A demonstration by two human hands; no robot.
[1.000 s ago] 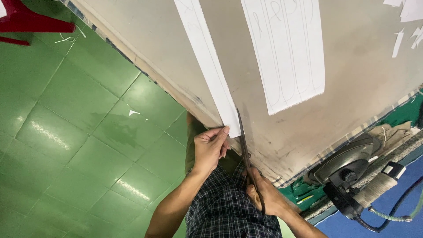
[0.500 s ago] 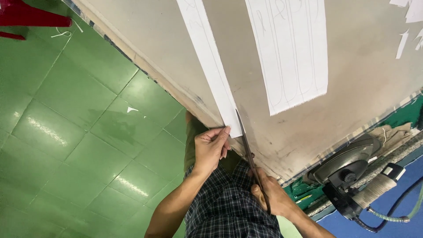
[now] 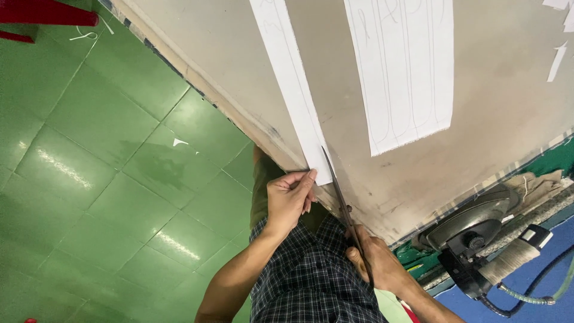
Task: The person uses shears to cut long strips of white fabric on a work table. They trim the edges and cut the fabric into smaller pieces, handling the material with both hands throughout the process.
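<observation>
Beige table (image 3: 508, 119), left hand (image 3: 290, 200) pinching paper strip (image 3: 293, 90), right hand (image 3: 379, 263) clenched on scissors (image 3: 341, 194), handles hidden

Below me a glossy green tiled floor (image 3: 107, 173) reflects overhead light, a red stool (image 3: 42, 15) stands at its far corner, and a worn beige surface (image 3: 502, 107) slants across my view.

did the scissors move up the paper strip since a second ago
Cannot tell. The scissors keep their tip beside the near end of the paper strip, at the table edge, in all pictures; only the camera shifts slightly. The right hand holds them.
</observation>
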